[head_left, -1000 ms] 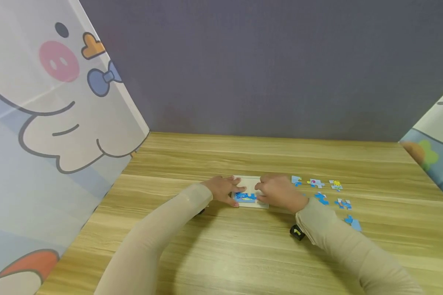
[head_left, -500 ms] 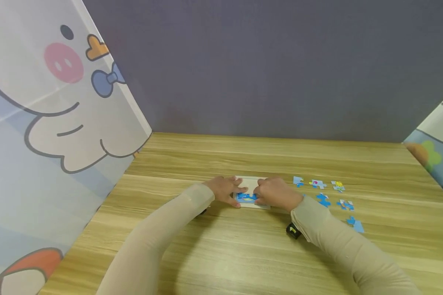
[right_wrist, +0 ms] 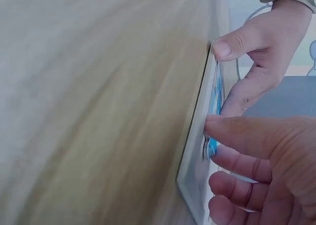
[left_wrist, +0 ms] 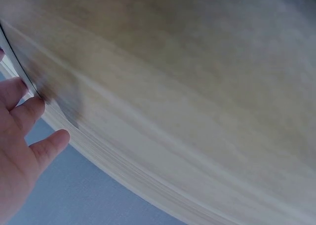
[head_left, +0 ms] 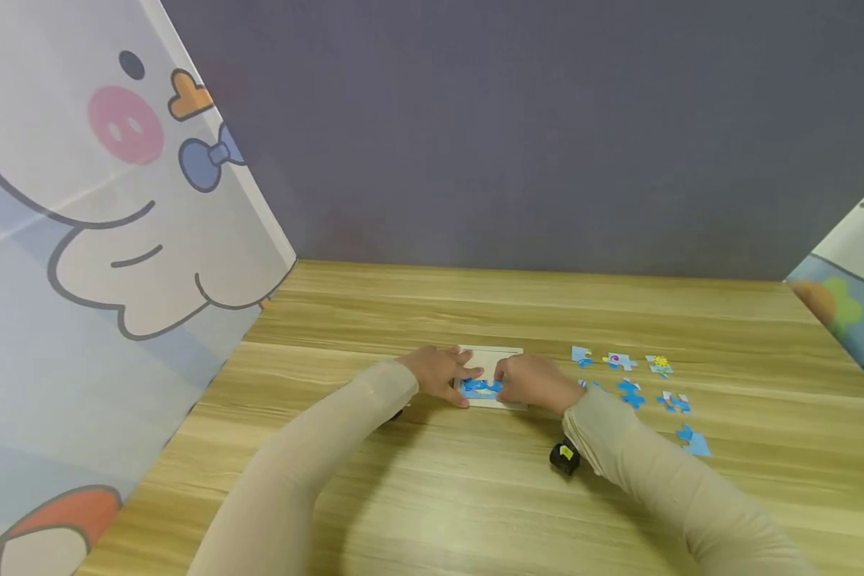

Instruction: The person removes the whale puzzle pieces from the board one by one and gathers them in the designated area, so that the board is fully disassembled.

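A small white puzzle tray point(head_left: 486, 359) lies on the wooden table, with joined blue puzzle pieces point(head_left: 478, 392) along its near left side. My left hand point(head_left: 434, 373) rests over the tray's left end with fingers spread, its thumb at the near corner; the left wrist view catches only some fingertips at the tray edge. Over the right part of the tray, my right hand point(head_left: 538, 381) has curled fingers. In the right wrist view its thumb and index finger pinch a blue puzzle piece point(right_wrist: 212, 147) at the tray surface, partly hidden by the fingers.
Several loose puzzle pieces lie right of the tray, among them a sun piece point(head_left: 659, 365), a blue piece point(head_left: 630, 394) and a corner piece point(head_left: 695, 442). A black wrist device point(head_left: 565, 456) hangs under the right sleeve. A grey panel point(head_left: 533, 144) stands behind the table.
My right hand has shifted slightly toward the near left over the tray, its wrist turning a little. The left hand keeps its place on the tray.
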A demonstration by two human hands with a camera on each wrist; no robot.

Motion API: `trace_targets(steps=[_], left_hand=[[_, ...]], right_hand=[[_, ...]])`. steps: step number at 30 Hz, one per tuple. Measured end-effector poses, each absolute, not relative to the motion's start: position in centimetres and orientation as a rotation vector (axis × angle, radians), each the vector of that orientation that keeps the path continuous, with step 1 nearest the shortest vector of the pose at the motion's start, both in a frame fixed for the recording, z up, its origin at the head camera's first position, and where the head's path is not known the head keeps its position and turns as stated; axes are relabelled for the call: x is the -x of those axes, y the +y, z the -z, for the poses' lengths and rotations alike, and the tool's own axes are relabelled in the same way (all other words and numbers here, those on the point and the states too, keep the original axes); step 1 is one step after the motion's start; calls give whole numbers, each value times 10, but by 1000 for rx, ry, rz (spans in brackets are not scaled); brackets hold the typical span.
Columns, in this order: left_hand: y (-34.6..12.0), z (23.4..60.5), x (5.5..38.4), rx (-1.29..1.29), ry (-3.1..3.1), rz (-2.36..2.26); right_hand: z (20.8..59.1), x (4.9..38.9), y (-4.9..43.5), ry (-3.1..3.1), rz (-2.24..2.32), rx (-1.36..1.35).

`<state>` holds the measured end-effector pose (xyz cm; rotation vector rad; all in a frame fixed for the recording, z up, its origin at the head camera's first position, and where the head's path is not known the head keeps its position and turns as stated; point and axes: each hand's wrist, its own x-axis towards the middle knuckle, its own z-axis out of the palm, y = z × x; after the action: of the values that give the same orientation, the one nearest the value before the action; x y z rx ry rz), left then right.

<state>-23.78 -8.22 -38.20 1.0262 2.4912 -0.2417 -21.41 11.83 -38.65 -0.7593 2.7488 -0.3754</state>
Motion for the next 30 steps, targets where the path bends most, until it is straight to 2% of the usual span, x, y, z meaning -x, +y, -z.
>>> trace_targets(steps=[6,16,30], left_hand=[[-80,383,237,-1041,2488,290],[-80,384,239,-1036,2477,262],[-78,386,241,-1102,2547,254]], right_hand=[[386,214,116,2716,487,667],[385,214,129,2655,770,746],[384,211,145,2621,925,767]])
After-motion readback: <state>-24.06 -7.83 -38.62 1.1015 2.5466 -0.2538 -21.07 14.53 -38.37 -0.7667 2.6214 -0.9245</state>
